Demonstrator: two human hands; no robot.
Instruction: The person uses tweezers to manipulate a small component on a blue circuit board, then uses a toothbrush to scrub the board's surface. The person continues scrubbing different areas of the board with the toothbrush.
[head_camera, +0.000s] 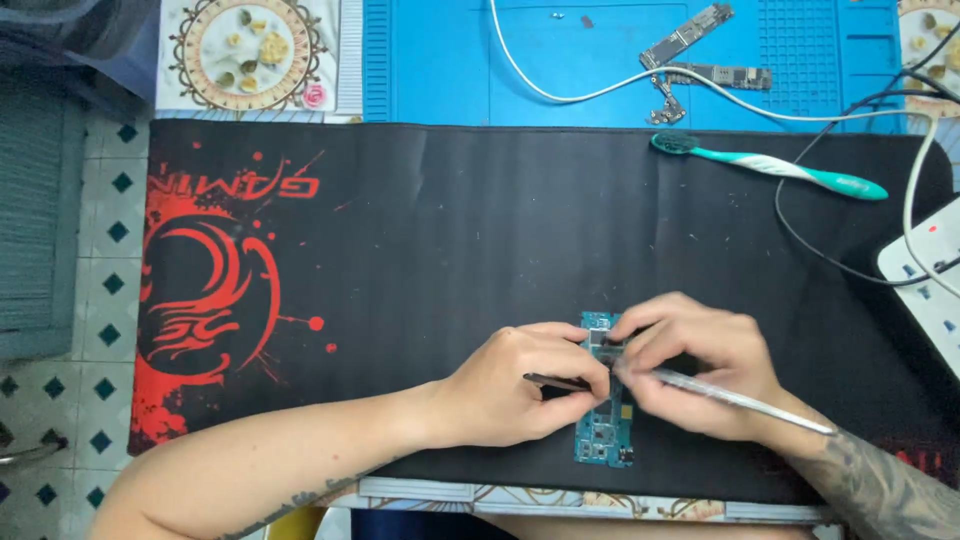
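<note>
Pretty even, bright light from overhead; only soft shadows are cast under the hands (610, 380). Slight blur is seen throughout, and edges look a bit warped.

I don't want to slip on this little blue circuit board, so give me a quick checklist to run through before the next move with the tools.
1. Circuit board lies flat on the black mat: ok.
2. Left hand pins the board and holds a dark tool: ok.
3. Right hand grips the silver tool, tip at the board's upper part: ok.
4. Tool tips seated on the right component: cannot tell, fingers hide them.
5. Toothbrush and white cable lie well apart from the hands: ok.
6. Board close to the mat's near edge: not ok, little margin.
</note>
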